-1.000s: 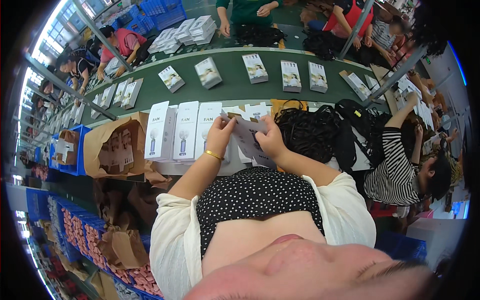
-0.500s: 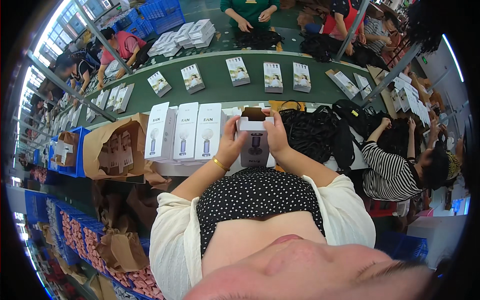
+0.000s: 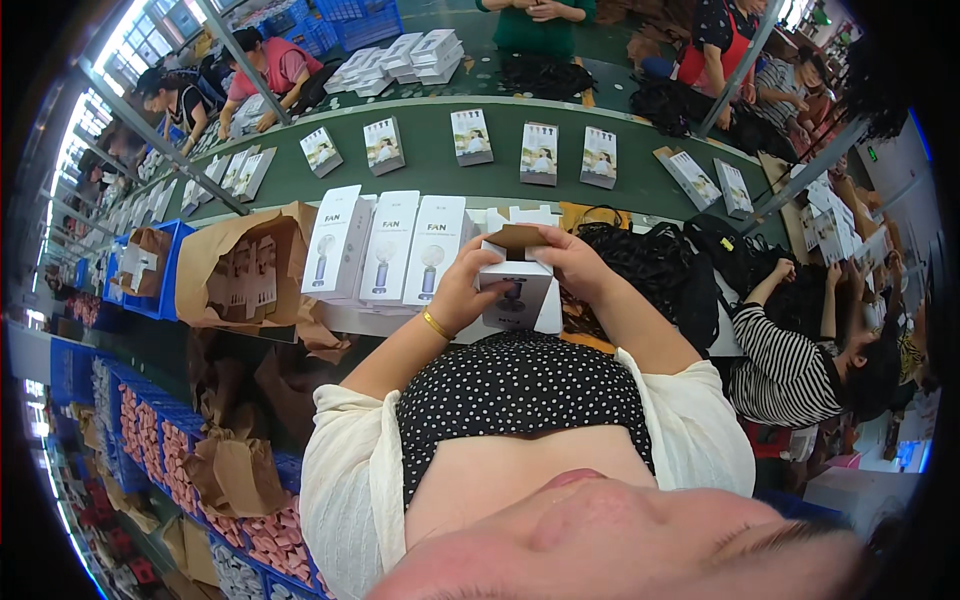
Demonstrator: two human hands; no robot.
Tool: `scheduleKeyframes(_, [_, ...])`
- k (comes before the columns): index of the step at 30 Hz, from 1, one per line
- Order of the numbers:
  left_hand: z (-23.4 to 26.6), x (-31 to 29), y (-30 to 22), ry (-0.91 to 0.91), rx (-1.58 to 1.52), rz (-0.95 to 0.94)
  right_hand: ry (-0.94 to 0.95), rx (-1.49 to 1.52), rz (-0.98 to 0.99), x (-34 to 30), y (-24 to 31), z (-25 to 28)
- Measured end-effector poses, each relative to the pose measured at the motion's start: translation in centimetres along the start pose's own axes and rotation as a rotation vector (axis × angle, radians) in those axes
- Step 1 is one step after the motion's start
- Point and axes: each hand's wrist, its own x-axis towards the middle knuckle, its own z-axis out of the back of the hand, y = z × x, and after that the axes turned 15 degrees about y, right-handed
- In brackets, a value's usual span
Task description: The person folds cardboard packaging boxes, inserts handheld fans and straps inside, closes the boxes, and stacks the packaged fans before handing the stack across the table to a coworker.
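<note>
A white fan box (image 3: pixel 522 300) with a picture of a fan on its side stands upright in front of my chest. Its upper end is open, and the brown inner side of a lid flap (image 3: pixel 520 237) leans over the dark opening. My left hand (image 3: pixel 468 290) grips the box's left side, thumb across the front face. My right hand (image 3: pixel 580 265) is closed on the flap and upper right corner of the box. What lies inside the box is hidden. Just left of my left hand, several similar white boxes (image 3: pixel 388 250) stand in a row.
An open brown paper-lined carton (image 3: pixel 200 270) stands left of the white boxes. Black straps (image 3: pixel 640 265) lie heaped to the right. Boxes (image 3: pixel 540 152) rest on the green conveyor (image 3: pixel 430 150) ahead. A co-worker in stripes (image 3: pixel 780 350) works at right; others are across the belt.
My right hand has shifted up and over the box's top, and the flap now leans across the opening. My left thumb has come lower on the front. The whole view has shifted slightly.
</note>
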Motion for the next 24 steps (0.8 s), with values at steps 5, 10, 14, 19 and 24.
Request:
scheduleKeyframes(5, [0.3,-0.5,-0.7,-0.023,-0.083,-0.044,0.143,-0.545,-0.169,-0.5,2.0,-1.6])
scheduleKeyframes(10, [-0.1,-1.0,-1.0,-0.033,-0.076,-0.044,0.066,-0.601,-0.314,-0.2,2.2,-2.0])
scheduleKeyframes(14, [0.2,-1.3,-1.9,-0.024,-0.038,-0.010,0.038,-0.525,-0.238,0.2,0.8,-2.0])
scheduleKeyframes(19, [1.0,-2.9,-2.0,-0.158,0.150,0.004,0.043,-0.699,-0.095,1.4,0.5,-2.3])
scheduleKeyframes(24, [3.7,-6.9,2.0,-0.682,-0.666,0.601,-0.392,-0.565,0.292,2.9,0.1,3.9])
